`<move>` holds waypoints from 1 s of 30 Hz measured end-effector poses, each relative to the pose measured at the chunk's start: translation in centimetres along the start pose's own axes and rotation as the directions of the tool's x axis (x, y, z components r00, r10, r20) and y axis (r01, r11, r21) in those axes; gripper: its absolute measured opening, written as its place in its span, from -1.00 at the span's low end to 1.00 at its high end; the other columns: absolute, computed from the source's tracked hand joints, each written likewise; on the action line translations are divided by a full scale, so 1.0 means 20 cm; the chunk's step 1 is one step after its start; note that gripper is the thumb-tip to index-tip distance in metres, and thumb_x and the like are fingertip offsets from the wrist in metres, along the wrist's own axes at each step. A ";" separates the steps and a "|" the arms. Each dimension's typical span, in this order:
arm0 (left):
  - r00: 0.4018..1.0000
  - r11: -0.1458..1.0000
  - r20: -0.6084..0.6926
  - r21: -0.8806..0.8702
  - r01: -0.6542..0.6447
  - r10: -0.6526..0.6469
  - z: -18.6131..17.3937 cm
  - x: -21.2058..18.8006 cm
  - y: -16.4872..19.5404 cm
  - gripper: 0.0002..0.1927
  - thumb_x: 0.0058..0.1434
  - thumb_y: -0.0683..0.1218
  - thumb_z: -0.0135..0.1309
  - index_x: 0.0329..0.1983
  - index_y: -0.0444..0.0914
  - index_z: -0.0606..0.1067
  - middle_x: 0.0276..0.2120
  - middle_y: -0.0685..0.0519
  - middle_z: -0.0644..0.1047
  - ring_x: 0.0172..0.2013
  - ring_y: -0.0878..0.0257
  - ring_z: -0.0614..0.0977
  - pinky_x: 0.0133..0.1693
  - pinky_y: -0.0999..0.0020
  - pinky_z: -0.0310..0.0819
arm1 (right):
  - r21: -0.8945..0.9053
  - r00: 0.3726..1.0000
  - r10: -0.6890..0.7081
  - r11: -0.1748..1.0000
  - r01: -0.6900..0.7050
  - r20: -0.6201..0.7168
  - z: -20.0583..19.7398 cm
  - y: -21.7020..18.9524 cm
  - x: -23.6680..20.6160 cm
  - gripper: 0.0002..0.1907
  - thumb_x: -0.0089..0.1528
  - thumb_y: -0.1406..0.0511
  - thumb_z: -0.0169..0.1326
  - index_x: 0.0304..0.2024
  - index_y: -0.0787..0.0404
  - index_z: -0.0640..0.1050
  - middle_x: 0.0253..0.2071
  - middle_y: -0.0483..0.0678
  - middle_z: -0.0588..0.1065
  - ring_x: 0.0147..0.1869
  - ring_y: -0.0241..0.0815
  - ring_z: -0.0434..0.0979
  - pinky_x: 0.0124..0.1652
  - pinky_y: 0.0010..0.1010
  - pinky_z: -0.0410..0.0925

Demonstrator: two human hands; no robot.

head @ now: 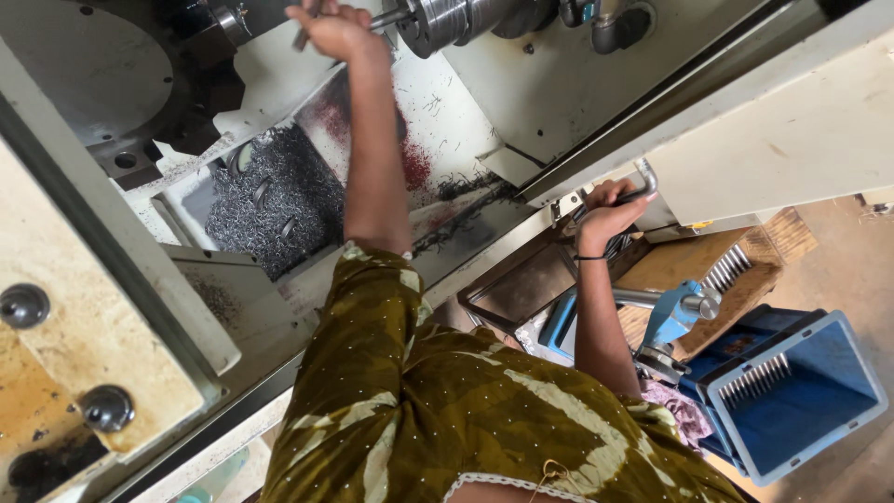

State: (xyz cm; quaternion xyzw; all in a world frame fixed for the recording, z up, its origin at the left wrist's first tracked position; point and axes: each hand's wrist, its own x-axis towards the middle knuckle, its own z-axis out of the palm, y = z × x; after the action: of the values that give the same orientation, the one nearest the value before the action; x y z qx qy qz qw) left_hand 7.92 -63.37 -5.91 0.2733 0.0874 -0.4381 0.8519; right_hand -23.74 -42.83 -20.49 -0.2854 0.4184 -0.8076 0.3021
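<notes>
My left hand (335, 28) pinches a thin metal rod (300, 39) at the chuck (438, 20); my right hand (605, 212) is curled tight around the door handle (644, 182). I'd feed the rod straight, clear of the shavings (270, 205).

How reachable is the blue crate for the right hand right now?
Likely yes, but not at once: the right hand is clamped on the machine's door handle. The blue crate sits open beside that arm, with only a blue lever stand between.
</notes>
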 end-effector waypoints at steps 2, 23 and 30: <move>0.999 0.999 0.042 0.025 -0.034 0.033 -0.03 0.00 0.02 -0.38 0.45 0.26 -0.42 -0.50 -0.19 0.42 -0.75 0.19 0.22 -0.79 0.43 0.07 -0.78 0.43 -0.11 | 0.001 0.999 -0.007 1.000 0.007 -0.032 0.00 0.00 0.02 -0.37 0.42 -0.19 -0.39 -0.51 0.10 0.15 -0.65 -0.17 0.06 -0.63 -0.29 -0.03 -0.61 -0.40 -0.15; 0.875 0.895 0.484 0.381 -0.233 0.021 -0.47 0.05 -0.10 -0.58 0.51 0.06 -0.26 -0.06 -0.30 0.54 -0.58 0.12 0.46 -0.77 0.45 0.27 -0.81 0.48 0.12 | 0.033 0.997 -0.014 0.999 0.017 -0.079 -0.06 0.02 0.05 -0.42 0.42 -0.13 -0.39 -0.51 0.11 0.16 -0.66 -0.16 0.07 -0.62 -0.28 -0.06 -0.59 -0.38 -0.15; 0.828 0.853 0.561 0.428 -0.297 0.006 -0.47 0.05 -0.17 -0.51 0.53 0.13 -0.26 0.07 -0.34 0.51 -0.52 0.01 0.55 -0.77 0.46 0.24 -0.80 0.49 0.03 | -0.011 0.998 -0.023 1.000 0.022 -0.051 -0.04 0.01 0.04 -0.45 0.40 -0.11 -0.39 -0.50 0.10 0.16 -0.65 -0.16 0.07 -0.62 -0.29 -0.08 -0.58 -0.39 -0.15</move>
State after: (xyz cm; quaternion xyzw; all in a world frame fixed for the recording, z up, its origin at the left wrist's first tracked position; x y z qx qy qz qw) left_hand 6.69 -60.60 -15.49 0.3550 -0.2952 -0.4329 0.7743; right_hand -24.79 -43.17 -20.79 -0.2709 0.4270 -0.8157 0.2808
